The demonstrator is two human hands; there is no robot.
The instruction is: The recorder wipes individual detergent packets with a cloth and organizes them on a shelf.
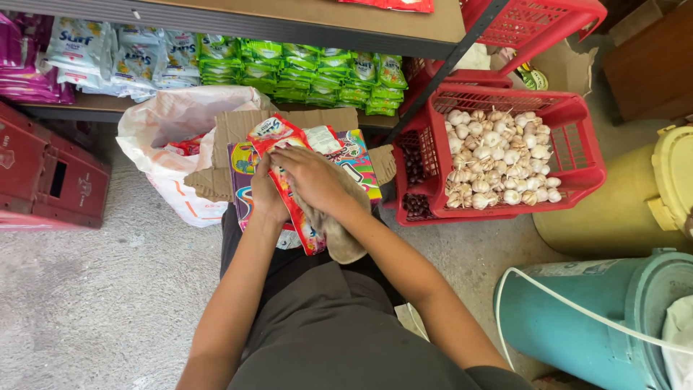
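Concrete floor (pixel 94 289) fills the lower left of the frame. A shelf (pixel 303 22) runs across the top, with rows of white sachets (pixel 108 54) at upper left and green sachets (pixel 303 68) at upper centre beneath it. A teal drum (pixel 577 318) sits at lower right, a white hose (pixel 570 303) crossing it; a yellow drum (pixel 635 202) stands just above it at the right edge. A red crate (pixel 577 144) at centre right holds garlic bulbs (pixel 498 159); a dark red crate (pixel 43 173) lies at the left edge. A white plastic bag (pixel 173 123) sits at upper centre-left, beside a torn cardboard box (pixel 238 130).

At centre, a colourful packet bundle (pixel 354 162) rests on the box. On it lies a red packet (pixel 289 195). The left hand (pixel 266 191) grips the red packet from the left edge, fingers curled around it. The right hand (pixel 314 177) presses a grey-brown cloth (pixel 336 231) flat against the packet's face, fingers bent over the cloth.
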